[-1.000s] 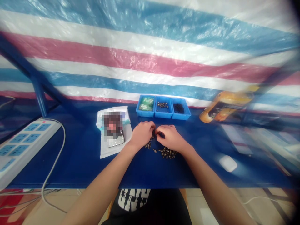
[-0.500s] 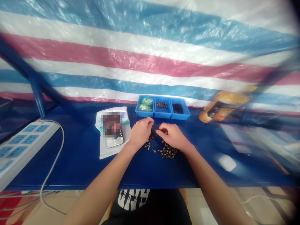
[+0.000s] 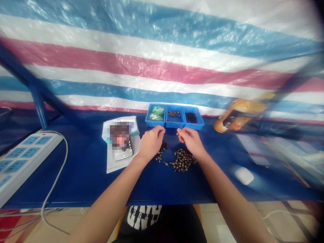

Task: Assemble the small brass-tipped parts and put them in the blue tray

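Two heaps of small brown metal parts on the blue table (image 3: 157, 185): main pile (image 3: 183, 160), and a smaller cluster (image 3: 161, 152) just left of it. The pieces are too many and too small to count.

My right hand (image 3: 191, 141) hovers just behind the main pile with its fingers curled. Thumb and forefinger are pinched on one tiny part (image 3: 177, 134), held clear of the pile. My left hand (image 3: 151, 143) is left of the pile, over the smaller cluster, loosely curled with fingertips bent down. Can't tell if it grips anything.

Behind the pile are three blue bins (image 3: 174, 127) in a row, touching. Left of the pile, one phone (image 3: 123, 150) lies on one white bag (image 3: 111, 165). Far left is one power strip (image 3: 22, 157). Right of the pile is one white mouse (image 3: 244, 176). Behind-right is one orange bottle (image 3: 239, 114), blurred.
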Motion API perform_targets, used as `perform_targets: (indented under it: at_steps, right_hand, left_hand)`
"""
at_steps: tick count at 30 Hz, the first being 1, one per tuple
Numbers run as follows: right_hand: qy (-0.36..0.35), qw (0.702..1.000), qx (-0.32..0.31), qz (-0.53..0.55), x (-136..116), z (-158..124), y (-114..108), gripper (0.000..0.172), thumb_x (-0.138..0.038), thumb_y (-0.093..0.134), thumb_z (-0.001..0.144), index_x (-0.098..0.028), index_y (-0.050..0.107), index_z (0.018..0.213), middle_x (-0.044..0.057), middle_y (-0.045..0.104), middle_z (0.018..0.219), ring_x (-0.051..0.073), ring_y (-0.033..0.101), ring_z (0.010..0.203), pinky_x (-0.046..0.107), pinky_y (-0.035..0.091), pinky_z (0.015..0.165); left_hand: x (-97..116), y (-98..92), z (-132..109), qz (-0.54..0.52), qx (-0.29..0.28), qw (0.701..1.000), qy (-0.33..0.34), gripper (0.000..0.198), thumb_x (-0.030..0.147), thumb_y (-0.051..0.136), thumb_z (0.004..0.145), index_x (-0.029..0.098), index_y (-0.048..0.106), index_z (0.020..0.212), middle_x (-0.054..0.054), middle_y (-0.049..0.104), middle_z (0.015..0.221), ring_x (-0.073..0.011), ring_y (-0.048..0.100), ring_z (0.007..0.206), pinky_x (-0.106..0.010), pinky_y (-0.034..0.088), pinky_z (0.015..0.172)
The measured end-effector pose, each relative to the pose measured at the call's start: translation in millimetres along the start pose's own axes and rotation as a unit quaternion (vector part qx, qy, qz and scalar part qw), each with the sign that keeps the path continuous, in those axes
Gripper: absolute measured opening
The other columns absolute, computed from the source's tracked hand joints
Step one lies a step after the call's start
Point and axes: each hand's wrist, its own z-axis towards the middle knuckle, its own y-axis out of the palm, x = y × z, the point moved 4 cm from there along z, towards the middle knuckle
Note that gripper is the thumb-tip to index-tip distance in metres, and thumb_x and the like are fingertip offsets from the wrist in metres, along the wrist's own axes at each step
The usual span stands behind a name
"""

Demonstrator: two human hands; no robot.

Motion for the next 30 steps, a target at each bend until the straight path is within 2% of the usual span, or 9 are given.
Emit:
perform_targets:
  at_steps: [1, 3, 4, 8, 12, 18, 25, 27, 30]
  right_hand:
    - [0.005, 0.999, 0.021, 0.033, 1.8, 1.3, -1.1, 0.031, -0.051, 0.061, 0.087, -0.020, 0.063, 0.090, -0.002, 0.062, 0.066, 0.012, 0.051, 0.053, 0.028, 0.042, 0.057]
    - [0.020, 0.997, 0.046, 0.064, 4.8, 2.8, -2.5, 0.046, -0.052, 0.063, 0.086, -0.023, 0.056, 0.120, -0.002, 0.065, 0.074, 0.013, 0.052, 0.053, 0.028, 0.044, 0.057]
    - [0.023, 0.997, 0.045, 0.060, 5.2, 2.9, -2.6, 0.051, -0.052, 0.063, 0.085, -0.023, 0.053, 0.126, -0.001, 0.066, 0.075, 0.013, 0.052, 0.054, 0.028, 0.045, 0.057]
    - [-0.012, 0.999, -0.032, -0.005, -1.3, -1.3, 2.7, 0.039, -0.048, 0.064, 0.085, -0.022, 0.065, 0.114, 0.000, 0.064, 0.075, 0.013, 0.055, 0.060, 0.027, 0.045, 0.058]
    - [-0.061, 0.992, -0.103, -0.037, -8.2, -8.3, 10.5, 0.037, -0.042, 0.070, 0.082, -0.023, 0.068, 0.114, 0.003, 0.071, 0.095, 0.014, 0.059, 0.067, 0.029, 0.048, 0.062]
    - [-0.113, 0.987, -0.093, -0.062, -13.3, -10.8, 12.6, 0.015, -0.030, 0.065, 0.085, -0.022, 0.074, 0.093, 0.003, 0.075, 0.096, 0.018, 0.067, 0.082, 0.032, 0.051, 0.077]
    - [-0.179, 0.970, -0.101, -0.128, -22.7, -16.2, 17.3, 0.023, -0.024, 0.053, 0.091, -0.024, 0.072, 0.105, 0.004, 0.074, 0.101, 0.018, 0.067, 0.086, 0.031, 0.050, 0.075]
    - [-0.166, 0.974, -0.096, -0.119, -20.7, -15.2, 16.9, 0.020, -0.025, 0.053, 0.091, -0.023, 0.072, 0.099, 0.003, 0.073, 0.098, 0.018, 0.067, 0.083, 0.031, 0.051, 0.076]
    - [-0.100, 0.991, -0.077, -0.043, -13.8, -10.8, 12.4, 0.014, -0.032, 0.061, 0.087, -0.021, 0.068, 0.094, 0.003, 0.073, 0.092, 0.016, 0.067, 0.071, 0.032, 0.053, 0.073]
  left_hand:
    - [-0.1, 0.0, -0.1, -0.002, 0.000, 1.000, 0.000, 0.022, 0.035, 0.045, 0.099, 0.030, 0.066, 0.104, -0.001, 0.076, 0.092, -0.0208, 0.070, 0.079, -0.028, 0.045, 0.070]
    - [0.0, -0.4, -0.2, -0.008, 0.000, 1.000, 0.001, 0.022, 0.036, 0.045, 0.099, 0.030, 0.066, 0.103, 0.000, 0.075, 0.091, -0.0208, 0.069, 0.078, -0.028, 0.045, 0.069]
    - [0.3, -0.8, -0.3, -0.012, 0.002, 1.000, 0.001, 0.022, 0.036, 0.045, 0.099, 0.030, 0.066, 0.103, 0.000, 0.075, 0.090, -0.0207, 0.069, 0.078, -0.028, 0.045, 0.069]
    - [5.2, -2.4, -1.0, -0.042, 0.002, 0.999, 0.021, 0.021, 0.033, 0.046, 0.098, 0.028, 0.066, 0.103, 0.001, 0.073, 0.081, -0.0191, 0.069, 0.077, -0.027, 0.046, 0.071]
    - [12.9, -1.6, -2.9, -0.081, -0.003, 0.995, 0.063, 0.019, 0.031, 0.048, 0.097, 0.027, 0.066, 0.102, 0.003, 0.073, 0.081, -0.0160, 0.068, 0.076, -0.025, 0.046, 0.072]
    - [15.7, -1.3, -4.6, -0.115, 0.012, 0.991, 0.063, 0.021, 0.033, 0.051, 0.096, 0.025, 0.063, 0.112, 0.005, 0.068, 0.070, -0.0127, 0.062, 0.063, -0.023, 0.045, 0.069]
    - [19.0, -7.2, -6.1, -0.135, 0.015, 0.989, 0.052, 0.028, 0.039, 0.044, 0.099, 0.024, 0.064, 0.113, 0.001, 0.072, 0.080, -0.0158, 0.068, 0.076, -0.024, 0.048, 0.076]
    - [17.9, -9.1, -5.7, -0.135, 0.027, 0.990, 0.038, 0.032, 0.041, 0.041, 0.100, 0.024, 0.065, 0.111, 0.000, 0.073, 0.082, -0.0168, 0.069, 0.079, -0.024, 0.048, 0.077]
    - [15.5, -10.4, -4.7, -0.125, 0.040, 0.991, 0.029, 0.033, 0.042, 0.041, 0.100, 0.023, 0.067, 0.105, 0.000, 0.072, 0.079, -0.0168, 0.068, 0.076, -0.024, 0.047, 0.074]
